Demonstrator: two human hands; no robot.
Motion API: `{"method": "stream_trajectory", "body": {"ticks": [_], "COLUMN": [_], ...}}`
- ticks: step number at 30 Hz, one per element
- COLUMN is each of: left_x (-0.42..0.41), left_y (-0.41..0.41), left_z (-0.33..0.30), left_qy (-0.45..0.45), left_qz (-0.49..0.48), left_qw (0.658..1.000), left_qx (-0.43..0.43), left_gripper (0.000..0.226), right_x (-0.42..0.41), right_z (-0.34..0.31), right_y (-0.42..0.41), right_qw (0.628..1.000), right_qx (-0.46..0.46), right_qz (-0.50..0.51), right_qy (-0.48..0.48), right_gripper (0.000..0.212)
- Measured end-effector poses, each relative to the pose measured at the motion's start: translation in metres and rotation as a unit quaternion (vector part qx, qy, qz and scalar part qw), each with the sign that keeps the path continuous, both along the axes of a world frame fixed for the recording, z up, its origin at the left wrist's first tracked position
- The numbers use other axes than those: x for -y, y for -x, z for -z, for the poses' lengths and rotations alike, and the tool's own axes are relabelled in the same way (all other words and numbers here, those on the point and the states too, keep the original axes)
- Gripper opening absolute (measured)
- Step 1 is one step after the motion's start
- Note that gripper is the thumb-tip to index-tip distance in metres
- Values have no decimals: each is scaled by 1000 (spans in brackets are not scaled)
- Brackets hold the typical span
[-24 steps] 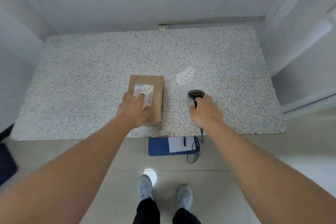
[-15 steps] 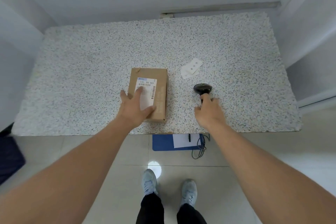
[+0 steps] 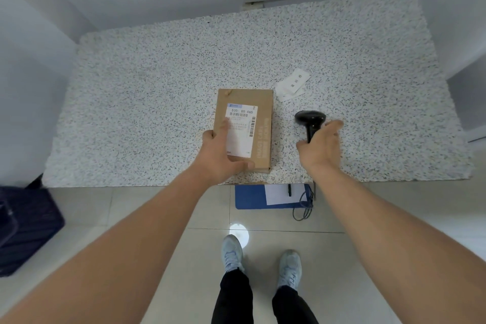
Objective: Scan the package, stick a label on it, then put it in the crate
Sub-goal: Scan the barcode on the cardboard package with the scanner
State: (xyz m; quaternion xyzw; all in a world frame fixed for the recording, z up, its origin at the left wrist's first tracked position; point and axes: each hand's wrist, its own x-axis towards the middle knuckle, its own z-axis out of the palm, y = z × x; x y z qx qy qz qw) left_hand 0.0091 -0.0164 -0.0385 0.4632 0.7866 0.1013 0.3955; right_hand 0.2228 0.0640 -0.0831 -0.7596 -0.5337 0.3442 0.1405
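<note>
A flat brown cardboard package [image 3: 263, 113] with a white shipping label lies near the front edge of the speckled counter [image 3: 157, 87]. My left hand [image 3: 221, 155] grips its near left corner, fingers over the label and thumb along the near edge. To the right of the package a black handheld scanner [image 3: 309, 118] lies on the counter. My right hand [image 3: 319, 147] hovers over its handle with fingers spread. White label strips [image 3: 293, 84] lie just behind the package and scanner. A dark blue crate [image 3: 26, 229] stands on the floor at the left.
A blue clipboard [image 3: 249, 196] with paper and a pen lies on the floor under the counter's front edge, with the scanner's cable [image 3: 302, 208] looped beside it. White walls enclose the counter at the back and on both sides. My feet stand on the tiled floor below.
My right hand, which was closed on the scanner's handle, has opened its fingers. My left hand has slid toward the package's near left corner, uncovering more of the label.
</note>
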Motion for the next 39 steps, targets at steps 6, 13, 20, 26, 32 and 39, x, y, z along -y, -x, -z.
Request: {"method": "stream_trajectory", "body": {"ticks": [6, 13, 20, 26, 32, 39], "left_x": [4, 17, 41, 42, 40, 39], "left_y": [-11, -33, -44, -49, -47, -45], "left_z": [9, 5, -2, -5, -4, -3], "left_qy": [-42, -96, -122, -122, -118, -115], "left_qz": [2, 25, -3, -30, -29, -25], "left_qw": [999, 991, 986, 986, 987, 987], "left_qx": [-23, -93, -114, -110, -109, -112], "left_gripper": [131, 129, 135, 137, 139, 140], "right_x": [-1, 17, 60, 78, 87, 88], "right_z": [-21, -67, -104, -110, -109, -113], "right_y": [-4, -4, 7, 14, 18, 20], "right_qw": [999, 991, 984, 976, 967, 959], "right_qx": [-27, -128, -179, -216, -245, -271], "right_qz": [25, 19, -24, -13, -15, -23], "right_qy": [6, -18, -2, 34, 69, 78], "right_gripper": [58, 18, 17, 19, 23, 14]}}
